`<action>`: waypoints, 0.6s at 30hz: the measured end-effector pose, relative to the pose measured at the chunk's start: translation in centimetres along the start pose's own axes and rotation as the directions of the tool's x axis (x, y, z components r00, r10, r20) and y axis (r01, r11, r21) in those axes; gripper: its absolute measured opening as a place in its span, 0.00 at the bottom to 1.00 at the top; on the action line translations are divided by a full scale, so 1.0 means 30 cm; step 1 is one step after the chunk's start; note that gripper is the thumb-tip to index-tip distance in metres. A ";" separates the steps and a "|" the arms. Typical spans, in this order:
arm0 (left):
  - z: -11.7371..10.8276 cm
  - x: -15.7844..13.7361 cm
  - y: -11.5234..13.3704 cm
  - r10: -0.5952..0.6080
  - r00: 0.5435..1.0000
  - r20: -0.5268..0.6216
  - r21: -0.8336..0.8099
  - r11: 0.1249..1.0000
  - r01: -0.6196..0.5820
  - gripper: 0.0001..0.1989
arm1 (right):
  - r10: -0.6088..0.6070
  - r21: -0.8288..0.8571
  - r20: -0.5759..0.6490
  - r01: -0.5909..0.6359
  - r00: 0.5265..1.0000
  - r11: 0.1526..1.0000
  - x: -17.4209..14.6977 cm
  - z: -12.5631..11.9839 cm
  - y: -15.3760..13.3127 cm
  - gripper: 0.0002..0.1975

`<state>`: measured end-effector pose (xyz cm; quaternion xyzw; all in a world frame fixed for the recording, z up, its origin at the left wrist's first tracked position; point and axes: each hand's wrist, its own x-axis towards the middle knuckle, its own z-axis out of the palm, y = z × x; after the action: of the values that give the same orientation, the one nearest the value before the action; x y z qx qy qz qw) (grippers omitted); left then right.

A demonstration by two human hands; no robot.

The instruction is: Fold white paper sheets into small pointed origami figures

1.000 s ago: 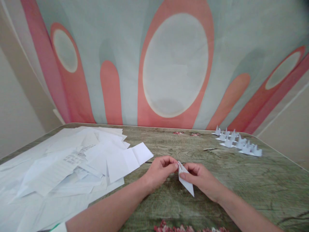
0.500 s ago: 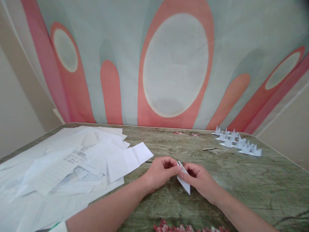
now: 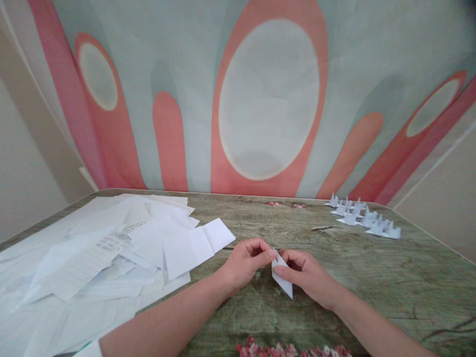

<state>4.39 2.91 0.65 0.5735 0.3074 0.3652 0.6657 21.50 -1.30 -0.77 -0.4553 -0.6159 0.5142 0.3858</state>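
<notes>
A small piece of folded white paper (image 3: pixel 283 284) is held up between my two hands over the middle of the table, its pointed end slanting down towards me. My left hand (image 3: pixel 248 262) pinches the paper's upper left corner between thumb and fingertips. From the other side, my right hand (image 3: pixel 305 275) grips it, with the thumb lying across the near face and the fingers curled behind. Those fingers hide part of the upper folds.
On the left spreads a large heap of white paper sheets (image 3: pixel 148 248), some printed. Several small folded paper figures (image 3: pixel 366 218) stand in rows at the far right of the wood-patterned table (image 3: pixel 401 277). A patterned backdrop (image 3: pixel 197 124) hangs behind the table's far edge.
My left thumb and fingers have shifted slightly at the paper's top corner, and its upper flaps look closer together. Both hands keep hold of the paper in nearly the same place.
</notes>
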 end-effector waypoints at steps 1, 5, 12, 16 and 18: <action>0.001 0.000 0.000 0.006 1.000 -0.005 0.008 1.000 -0.006 0.17 | -0.001 0.005 0.004 0.001 1.000 1.000 0.000 -0.001 0.002 0.15; 0.005 0.000 -0.004 0.011 1.000 -0.021 0.006 1.000 -0.011 0.17 | 0.001 0.034 0.019 -0.001 1.000 0.999 0.001 -0.003 0.002 0.15; -0.005 0.007 -0.014 0.090 0.995 -0.035 0.075 0.993 -0.087 0.15 | 0.030 0.078 0.004 -0.030 1.000 0.997 -0.003 0.001 0.000 0.15; -0.005 -0.005 -0.009 0.233 0.970 -0.072 0.244 0.947 -0.210 0.07 | 0.076 0.126 -0.014 -0.074 0.997 0.989 -0.003 0.006 -0.005 0.15; -0.002 -0.014 -0.004 0.336 0.938 -0.087 0.383 0.880 -0.280 0.04 | 0.086 0.144 -0.014 -0.083 0.996 0.986 -0.002 0.007 -0.008 0.15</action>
<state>4.12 2.58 0.52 0.6994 0.3239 0.4452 0.4558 21.28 -1.44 -0.58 -0.4572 -0.5536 0.5686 0.4016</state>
